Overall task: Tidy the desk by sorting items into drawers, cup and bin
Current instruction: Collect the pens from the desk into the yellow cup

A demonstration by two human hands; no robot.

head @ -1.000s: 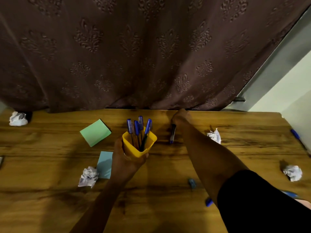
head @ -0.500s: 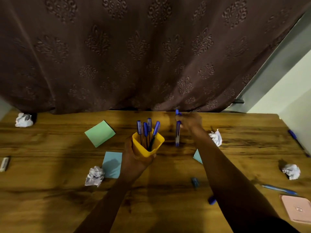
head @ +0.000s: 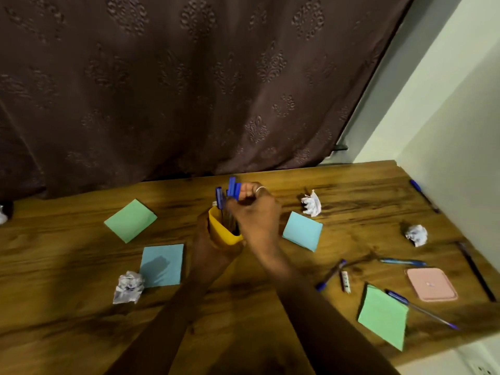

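Note:
My left hand [head: 209, 247] grips a yellow cup [head: 220, 231] held above the wooden desk [head: 270, 320], tilted a little. Several blue pens [head: 219, 197] stand in it. My right hand [head: 254, 215] is over the cup's mouth, fingers closed on a blue pen [head: 233, 188] whose cap end sticks up; its lower part is hidden behind the hand and cup. More blue pens lie on the desk: one [head: 331, 274] right of my forearm, one [head: 403, 262] further right, one [head: 422, 309] by the green note.
Crumpled paper balls lie at the left front [head: 127, 286], back middle [head: 312, 203] and right [head: 416, 235]. Green notes [head: 130, 220] [head: 382, 316] and blue notes [head: 162, 265] [head: 303, 230] are scattered. A pink square lid [head: 431, 284], a small white eraser [head: 345, 281], a brown curtain [head: 189, 85] behind.
My right hand picked the pen up from the back of the desk and carried it left, over the cup. The view has swung right, showing more of the desk's right side.

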